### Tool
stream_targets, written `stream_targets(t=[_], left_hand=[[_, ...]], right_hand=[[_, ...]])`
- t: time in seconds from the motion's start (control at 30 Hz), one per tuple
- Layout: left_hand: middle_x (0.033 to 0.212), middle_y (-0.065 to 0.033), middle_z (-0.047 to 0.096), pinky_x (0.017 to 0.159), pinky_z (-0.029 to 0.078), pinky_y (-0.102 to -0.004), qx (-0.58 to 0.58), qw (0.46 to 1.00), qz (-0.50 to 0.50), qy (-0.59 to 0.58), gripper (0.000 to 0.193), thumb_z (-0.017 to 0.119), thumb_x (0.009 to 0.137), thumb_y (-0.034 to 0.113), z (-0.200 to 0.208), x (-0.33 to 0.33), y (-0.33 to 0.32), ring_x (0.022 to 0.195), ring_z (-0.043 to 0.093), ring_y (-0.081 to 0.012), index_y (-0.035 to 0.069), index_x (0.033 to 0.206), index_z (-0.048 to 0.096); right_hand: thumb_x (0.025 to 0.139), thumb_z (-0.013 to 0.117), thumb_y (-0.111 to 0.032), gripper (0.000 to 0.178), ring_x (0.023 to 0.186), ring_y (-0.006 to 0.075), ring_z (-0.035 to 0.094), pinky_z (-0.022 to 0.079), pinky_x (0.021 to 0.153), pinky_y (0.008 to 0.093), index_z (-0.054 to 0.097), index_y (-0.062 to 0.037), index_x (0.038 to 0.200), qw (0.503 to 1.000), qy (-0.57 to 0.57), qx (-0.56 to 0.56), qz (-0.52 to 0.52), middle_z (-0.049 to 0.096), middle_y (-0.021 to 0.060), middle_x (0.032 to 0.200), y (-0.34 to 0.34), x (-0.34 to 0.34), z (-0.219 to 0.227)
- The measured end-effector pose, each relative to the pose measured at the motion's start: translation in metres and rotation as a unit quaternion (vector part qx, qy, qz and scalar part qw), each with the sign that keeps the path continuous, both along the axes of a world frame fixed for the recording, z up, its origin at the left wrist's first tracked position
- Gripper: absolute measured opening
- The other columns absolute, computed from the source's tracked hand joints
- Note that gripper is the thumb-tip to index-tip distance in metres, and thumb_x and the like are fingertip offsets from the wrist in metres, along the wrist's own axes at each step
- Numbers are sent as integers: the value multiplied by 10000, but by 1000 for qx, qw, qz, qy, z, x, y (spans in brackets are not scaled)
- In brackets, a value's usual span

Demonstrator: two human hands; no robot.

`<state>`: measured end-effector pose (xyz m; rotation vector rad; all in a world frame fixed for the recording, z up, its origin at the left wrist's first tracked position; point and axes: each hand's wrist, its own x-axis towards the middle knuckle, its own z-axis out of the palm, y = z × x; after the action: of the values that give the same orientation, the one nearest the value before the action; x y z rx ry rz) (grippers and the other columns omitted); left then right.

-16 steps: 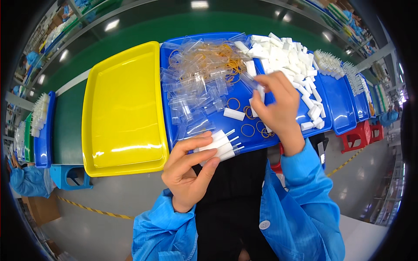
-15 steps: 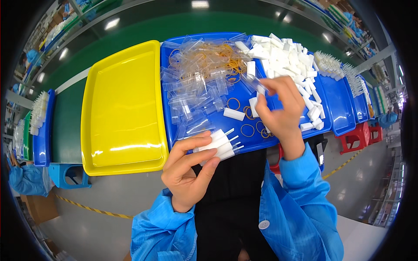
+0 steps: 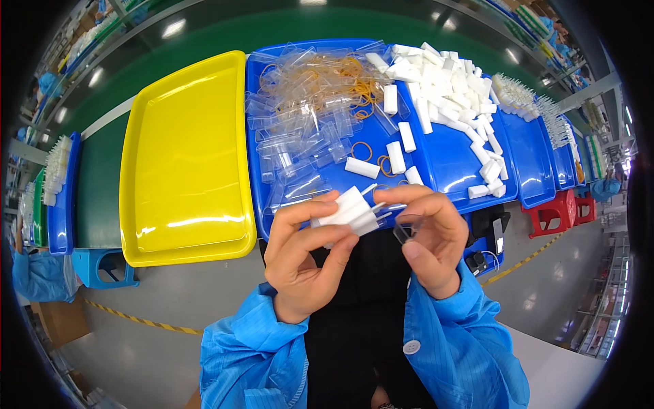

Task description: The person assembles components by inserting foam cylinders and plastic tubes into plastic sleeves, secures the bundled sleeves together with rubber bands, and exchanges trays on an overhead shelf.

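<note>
Pinching the white blocks point(image 3: 347, 206) in the left hand point(image 3: 301, 262) and, just right of that grip, holding what looks like a clear sleeve point(image 3: 407, 225) in the right hand point(image 3: 438, 238), so go gentle and keep ends lined up tbh.

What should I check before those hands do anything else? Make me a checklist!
1. Left hand has a grip on the white blocks: ok.
2. Thin white sticks poke out at the blocks' right end: ok.
3. Right hand has hold of a clear plastic piece: ok.
4. That clear piece is around the blocks: not ok, it's beside them.
5. Orange rubber bands lie in the blue tray: ok.
6. Every held block is in line: cannot tell, fingers hide some.
</note>
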<state>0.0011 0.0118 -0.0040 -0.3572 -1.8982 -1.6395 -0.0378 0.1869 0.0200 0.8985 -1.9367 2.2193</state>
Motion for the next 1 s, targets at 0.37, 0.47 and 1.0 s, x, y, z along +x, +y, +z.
stream_targets(t=[0.37, 0.47, 1.0], left_hand=[[1150, -166, 545, 915, 524, -390, -57, 998, 7, 14, 371, 816, 661, -52, -2, -2, 0, 1059, 616, -315, -7, 999, 670], [1150, -167, 546, 909, 526, -391, -71, 997, 20, -2, 356, 800, 657, -68, -1, -3, 0, 1044, 624, -310, -8, 989, 685], [1199, -178, 520, 920, 508, -384, -62, 998, -19, 19, 253, 742, 744, -48, -5, -7, -2, 1120, 588, -326, -4, 985, 680]], right_hand=[[813, 606, -28, 247, 1049, 236, 610, 473, 918, 352, 549, 37, 1045, 999, -42, -26, -12, 634, 236, 1130, -1, 4, 5], [813, 601, -14, 260, 1046, 234, 606, 479, 915, 357, 545, 49, 1058, 996, 21, 78, -37, 622, 222, 1128, 0, 2, 7], [952, 513, -43, 231, 969, 209, 649, 507, 863, 318, 448, 24, 1163, 982, -174, -42, 55, 630, 180, 1101, -1, 0, 4]])
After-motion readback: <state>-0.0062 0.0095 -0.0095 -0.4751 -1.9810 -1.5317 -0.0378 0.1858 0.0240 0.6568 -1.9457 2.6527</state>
